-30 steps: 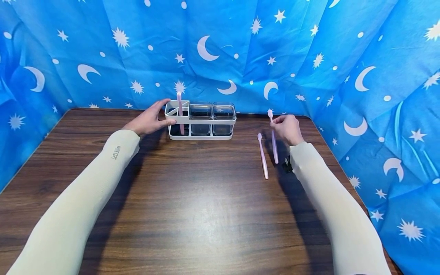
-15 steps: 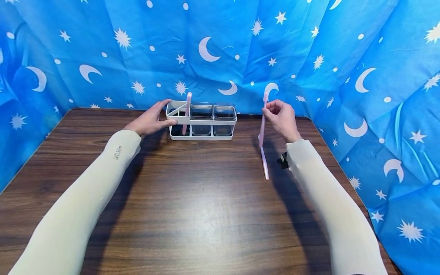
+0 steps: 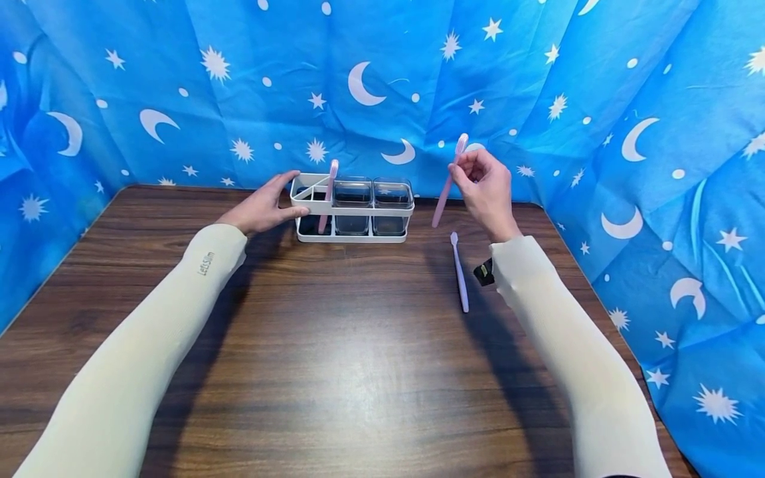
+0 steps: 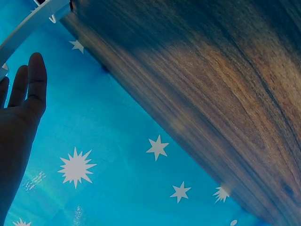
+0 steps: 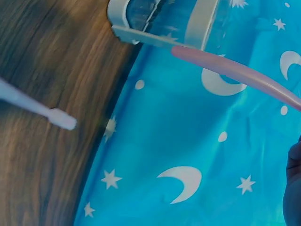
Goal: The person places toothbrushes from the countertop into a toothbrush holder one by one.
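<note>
My left hand (image 3: 259,207) grips the left end of a white toothbrush holder (image 3: 358,210), thumb at the front, fingers toward the back. In the left wrist view its fingers (image 4: 36,80) stretch beside the white rail. A pink toothbrush (image 3: 332,180) stands in the holder's divided section, leaning slightly right. My right hand (image 3: 489,192) pinches another pink toothbrush (image 3: 443,199) above the table, head up and handle slanting down-left. The right wrist view shows its handle (image 5: 235,70) overlapping the holder. Below that hand, a lilac toothbrush (image 3: 460,275) lies on the table.
Clear cups (image 3: 352,192) fill the holder's middle and right sections. The holder stands near the back edge of the brown wooden table (image 3: 335,345). A blue curtain (image 3: 239,79) with moons and stars hangs behind and to the right. A black wrist device (image 3: 485,272) hangs by the right cuff.
My right hand has lifted the pink toothbrush off the table and moved it up and left, tilting it. The toothbrush in the holder has shifted right. My left hand has stayed in place.
</note>
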Action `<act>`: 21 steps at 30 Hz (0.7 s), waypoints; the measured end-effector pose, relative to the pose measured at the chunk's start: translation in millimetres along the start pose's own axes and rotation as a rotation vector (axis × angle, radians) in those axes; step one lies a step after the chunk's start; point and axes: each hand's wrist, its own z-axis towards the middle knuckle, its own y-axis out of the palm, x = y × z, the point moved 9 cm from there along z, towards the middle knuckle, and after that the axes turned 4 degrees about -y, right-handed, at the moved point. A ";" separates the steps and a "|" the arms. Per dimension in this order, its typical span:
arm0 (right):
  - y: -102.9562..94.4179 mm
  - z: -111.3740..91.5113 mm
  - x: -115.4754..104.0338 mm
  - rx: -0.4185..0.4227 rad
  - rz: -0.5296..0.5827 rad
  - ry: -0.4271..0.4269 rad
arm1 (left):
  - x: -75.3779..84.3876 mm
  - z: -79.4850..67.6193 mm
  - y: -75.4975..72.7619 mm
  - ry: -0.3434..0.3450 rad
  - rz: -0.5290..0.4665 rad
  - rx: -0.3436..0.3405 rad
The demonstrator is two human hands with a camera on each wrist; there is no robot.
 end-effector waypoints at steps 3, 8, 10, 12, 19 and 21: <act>2.9 0.4 -19.2 -0.002 0.016 -0.015 | 0.3 -0.2 -0.3 -0.002 -0.004 0.000; 7.7 1.6 -37.7 -0.003 0.006 -0.031 | -0.3 -0.1 -0.8 -0.001 -0.001 0.002; 9.6 2.6 -42.4 0.001 0.005 -0.035 | -1.1 0.3 -0.9 -0.002 0.001 0.004; 11.9 3.9 -46.7 0.006 0.009 -0.036 | -1.8 0.2 -0.8 -0.003 0.002 0.003; 26.5 10.0 -64.6 0.007 0.073 -0.077 | -2.0 0.1 -0.7 -0.016 0.018 0.003; 33.0 11.5 -68.6 -0.005 0.097 -0.088 | -1.3 0.4 -0.2 -0.020 0.019 0.001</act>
